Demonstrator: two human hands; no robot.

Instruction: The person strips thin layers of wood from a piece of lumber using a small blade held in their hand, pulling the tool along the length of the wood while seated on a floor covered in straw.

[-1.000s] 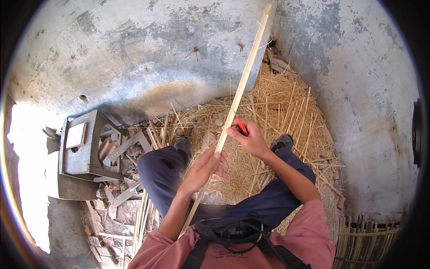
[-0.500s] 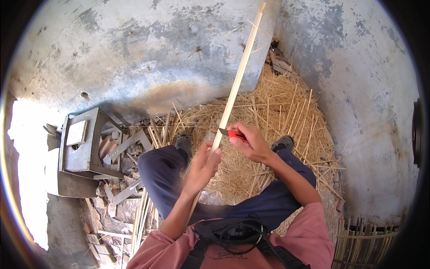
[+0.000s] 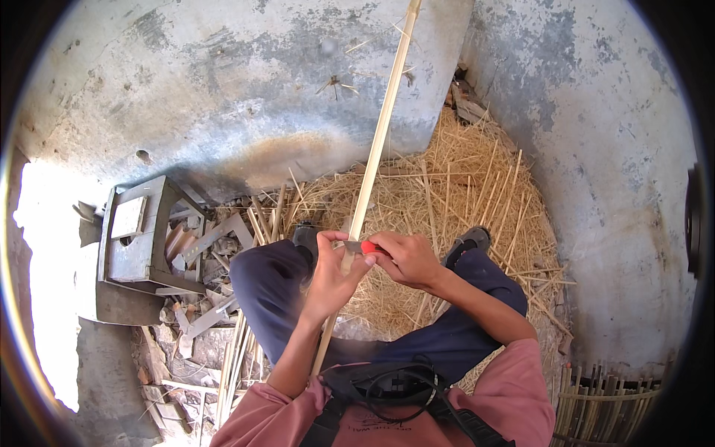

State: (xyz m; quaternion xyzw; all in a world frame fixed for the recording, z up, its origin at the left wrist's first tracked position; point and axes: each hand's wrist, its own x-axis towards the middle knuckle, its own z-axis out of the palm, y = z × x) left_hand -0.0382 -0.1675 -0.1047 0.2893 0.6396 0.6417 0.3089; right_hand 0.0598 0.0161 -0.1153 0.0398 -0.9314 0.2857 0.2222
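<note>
A long, pale bamboo strip (image 3: 377, 141) runs from beside my waist up past my hands toward the wall. My left hand (image 3: 330, 281) grips it low down, index finger and thumb curled close to the blade. In my right hand (image 3: 406, 261) is a red-handled knife (image 3: 368, 247), the fingers closed round its handle. Its short grey blade lies across the strip between my two hands. Part of the handle is hidden by my right fingers. Thin slivers stick out near the strip's upper end.
Shavings and loose strips (image 3: 417, 194) cover the floor around my feet. An overturned wooden stool (image 3: 141, 238) sits among scraps at the left, with several long strips (image 3: 237, 365) beside my left leg. A round slatted bamboo piece (image 3: 607, 406) stands at the lower right.
My right hand and the knife have moved down and left along the strip, meeting my left fingers. The strip's upper end has shifted left and upward, partly out of view.
</note>
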